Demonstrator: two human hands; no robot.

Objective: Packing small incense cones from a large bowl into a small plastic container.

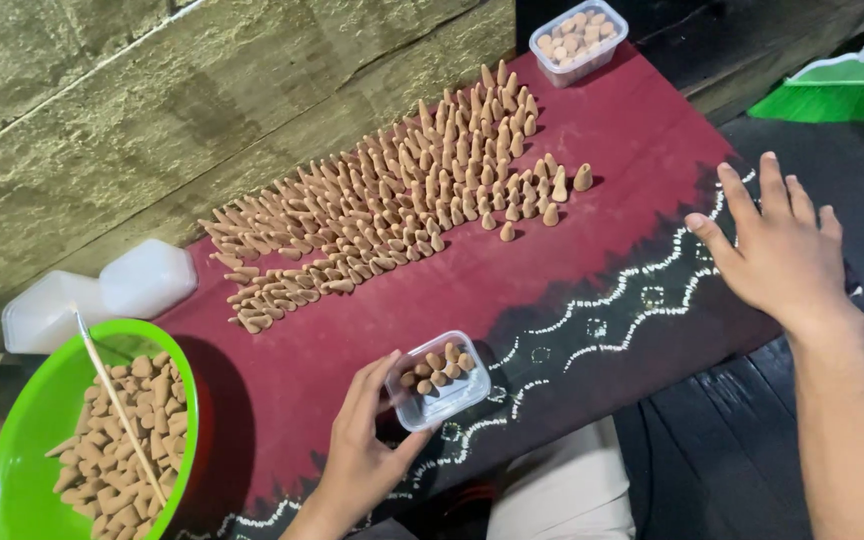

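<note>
Left hand (357, 455) grasping a small clear tub (439, 380), partly filled with brown cones, near desk edge. Right hand (777, 245) released, fingers spread, above the maroon cloth (612, 130). Beyond: many cones (402, 195) standing in rows unpacked, one filled tub (578, 38) set aside.

Small clear plastic tub (442, 385): glossy, smooth, held by left hand (362, 450). Cones (402, 190): matt, dry, clay-like, slightly rough. Table cloth (592, 130): woven maroon fabric, matt, with printed white pattern. Green bowl (22, 440): shiny plastic. Wall (152, 110): rough, unfinished stone or concrete. Thin stick (117, 405): bare wood.
</note>
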